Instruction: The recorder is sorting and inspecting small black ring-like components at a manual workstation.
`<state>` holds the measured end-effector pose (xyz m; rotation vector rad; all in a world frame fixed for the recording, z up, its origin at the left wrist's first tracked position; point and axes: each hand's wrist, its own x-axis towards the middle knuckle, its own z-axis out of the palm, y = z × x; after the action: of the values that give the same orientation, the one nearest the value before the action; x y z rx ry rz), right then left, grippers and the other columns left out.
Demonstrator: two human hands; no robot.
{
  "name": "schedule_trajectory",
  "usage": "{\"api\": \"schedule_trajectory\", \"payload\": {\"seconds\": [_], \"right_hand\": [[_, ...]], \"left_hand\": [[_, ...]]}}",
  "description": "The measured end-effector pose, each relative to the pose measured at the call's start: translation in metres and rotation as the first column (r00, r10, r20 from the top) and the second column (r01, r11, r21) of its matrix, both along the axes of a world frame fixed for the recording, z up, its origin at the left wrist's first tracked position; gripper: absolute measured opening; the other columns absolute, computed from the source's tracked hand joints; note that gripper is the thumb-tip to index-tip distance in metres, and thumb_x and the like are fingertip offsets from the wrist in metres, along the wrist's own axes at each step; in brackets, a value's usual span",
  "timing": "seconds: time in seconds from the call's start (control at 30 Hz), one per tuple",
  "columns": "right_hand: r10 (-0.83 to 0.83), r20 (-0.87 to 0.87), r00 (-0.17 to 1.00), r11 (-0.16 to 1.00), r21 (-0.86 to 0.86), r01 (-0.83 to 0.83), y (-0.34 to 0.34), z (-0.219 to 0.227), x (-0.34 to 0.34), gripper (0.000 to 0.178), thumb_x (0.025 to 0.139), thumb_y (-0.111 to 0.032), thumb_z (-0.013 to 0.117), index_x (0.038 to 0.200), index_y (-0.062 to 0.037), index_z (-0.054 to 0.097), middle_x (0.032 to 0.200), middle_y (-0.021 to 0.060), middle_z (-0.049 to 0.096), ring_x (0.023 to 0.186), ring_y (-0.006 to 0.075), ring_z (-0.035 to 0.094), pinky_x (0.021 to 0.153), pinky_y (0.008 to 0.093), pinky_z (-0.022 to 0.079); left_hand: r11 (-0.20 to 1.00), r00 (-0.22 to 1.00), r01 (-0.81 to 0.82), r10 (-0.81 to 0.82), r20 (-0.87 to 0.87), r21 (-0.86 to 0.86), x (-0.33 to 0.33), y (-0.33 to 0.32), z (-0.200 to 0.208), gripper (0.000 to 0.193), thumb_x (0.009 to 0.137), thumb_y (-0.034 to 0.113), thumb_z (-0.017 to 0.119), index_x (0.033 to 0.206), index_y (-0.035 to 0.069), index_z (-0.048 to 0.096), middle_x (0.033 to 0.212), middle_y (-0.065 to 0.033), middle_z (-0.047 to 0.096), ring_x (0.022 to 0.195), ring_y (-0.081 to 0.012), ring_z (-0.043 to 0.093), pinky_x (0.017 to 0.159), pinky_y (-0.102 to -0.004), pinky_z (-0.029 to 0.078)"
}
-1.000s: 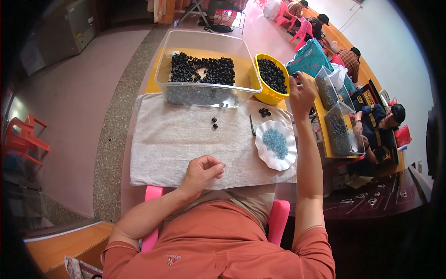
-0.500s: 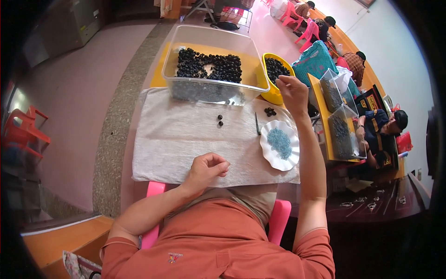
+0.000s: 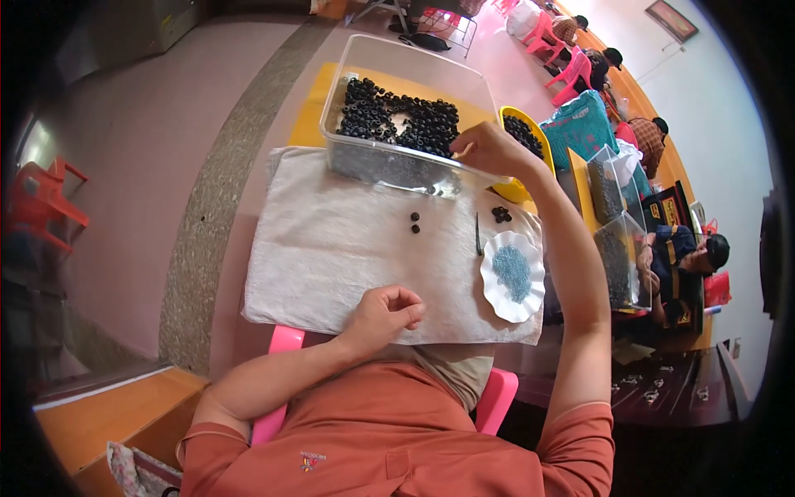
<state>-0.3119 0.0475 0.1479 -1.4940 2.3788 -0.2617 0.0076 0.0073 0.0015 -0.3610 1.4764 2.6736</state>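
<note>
black beads (image 3: 431,124) lie heaped in a clear plastic tub (image 3: 414,62) on the yellow-brown desk (image 3: 306,116), with a bare gap in the middle of the heap. the right hand (image 3: 487,149) reaches over the tub's near right corner, its bent fingers pointing left and down beside the right end of the heap. i cannot tell whether those fingers are together or pinching a bead. the left hand (image 3: 383,316) rests near the front edge of a whitish towel (image 3: 331,240), well apart from the beads. its fingers are curled in, with the thumb close to them, but i cannot tell if anything is between them.

a yellow bowl (image 3: 513,192) stands just right of the tub, partly hidden by the right arm, and has more dark beads in it. on the towel, two loose beads (image 3: 416,223) sit near the middle, one behind the other. a small cluster of black beads (image 3: 502,214) lies farther right, and a thin dark tool (image 3: 478,234) lies between these two groups. near the towel's right edge is a white dish (image 3: 515,315) with a wavy rim, holding a pile of tiny blue beads (image 3: 513,275).

a teal bag (image 3: 584,120) stands beyond the yellow bowl.
</note>
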Motion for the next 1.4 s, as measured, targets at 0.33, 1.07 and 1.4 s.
{"api": "schedule_trajectory", "payload": {"seconds": [0.33,1.07,1.4], "right_hand": [[0.187,0.238,0.953,0.877,0.397,-0.271,-0.049,-0.051,-0.024,0.027,0.080,-0.022,0.069,0.103,-0.0085,0.072,0.088,0.0100,0.072,0.083,0.0201,0.066,0.076,0.0373,0.051],[0.395,-0.404,0.825,0.838,-0.210,-0.504,-0.127,-0.114,-0.012,0.064,0.081,-0.035,0.069,0.136,-0.0087,0.047,0.135,0.0179,0.044,0.118,0.0371,0.046,0.100,0.0451,0.040],[0.343,-0.313,0.886,0.907,-0.132,-0.399,-0.131,-0.120,-0.006,0.042,0.081,-0.030,0.067,0.113,-0.0048,0.055,0.101,0.0125,0.054,0.089,0.0298,0.060,0.069,0.0392,0.052]], "left_hand": [[0.999,0.998,0.021,-0.023,0.052,0.038,0.000,-0.005,0.002,0.013,0.090,0.012,0.068,0.094,0.000,0.063,0.083,-0.0016,0.065,0.073,-0.0077,0.060,0.067,-0.0226,0.050],[0.974,0.989,0.033,-0.064,0.134,0.225,-0.007,-0.011,0.003,0.014,0.091,0.010,0.067,0.097,-0.002,0.062,0.084,-0.0028,0.065,0.074,-0.0067,0.060,0.067,-0.0221,0.051],[0.990,0.988,0.034,-0.053,0.146,0.135,-0.009,-0.012,0.000,0.015,0.091,0.011,0.066,0.098,-0.002,0.063,0.084,-0.0020,0.065,0.074,-0.0064,0.060,0.068,-0.0219,0.051]]}}
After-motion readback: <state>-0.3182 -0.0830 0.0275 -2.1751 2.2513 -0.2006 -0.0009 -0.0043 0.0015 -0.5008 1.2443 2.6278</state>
